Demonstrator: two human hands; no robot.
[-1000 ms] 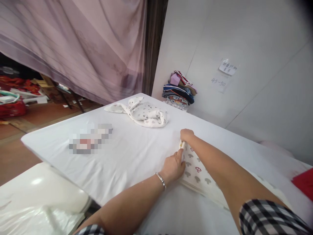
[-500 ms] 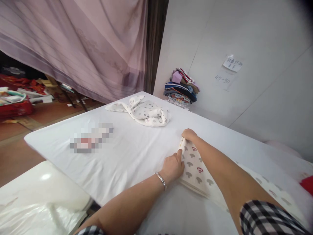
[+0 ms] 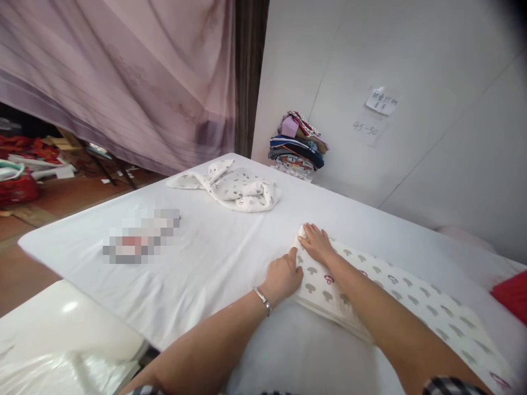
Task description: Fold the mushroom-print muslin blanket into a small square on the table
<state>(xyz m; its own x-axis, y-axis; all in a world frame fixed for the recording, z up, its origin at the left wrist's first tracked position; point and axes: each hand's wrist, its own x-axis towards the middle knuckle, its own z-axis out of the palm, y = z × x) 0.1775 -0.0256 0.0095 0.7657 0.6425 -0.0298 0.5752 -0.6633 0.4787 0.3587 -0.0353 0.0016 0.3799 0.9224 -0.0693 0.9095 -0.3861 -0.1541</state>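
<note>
A cream cloth [image 3: 391, 293] printed with grey and dark red mushrooms lies folded in layers in a long strip, running to the lower right of the head view. At its left edge, my left hand [image 3: 284, 274] is closed on the fabric, index finger stretched along the border. My right hand [image 3: 316, 242] rests flat near the far left corner, its fingers spread over the cloth. Parts of the print are hidden beneath my right forearm.
Farther back on the white-covered table [image 3: 214, 247] lies a crumpled white patterned cloth [image 3: 242, 189]. A pixelated item [image 3: 140, 238] is to its left. Stacked folded fabrics [image 3: 296, 145] stand by the wall, and something red [image 3: 513, 296] is at the right edge.
My right hand has gone from gripping the cloth's far corner to lying flat on it. The cloth's left end now lies flatter. The view has shifted slightly right.
</note>
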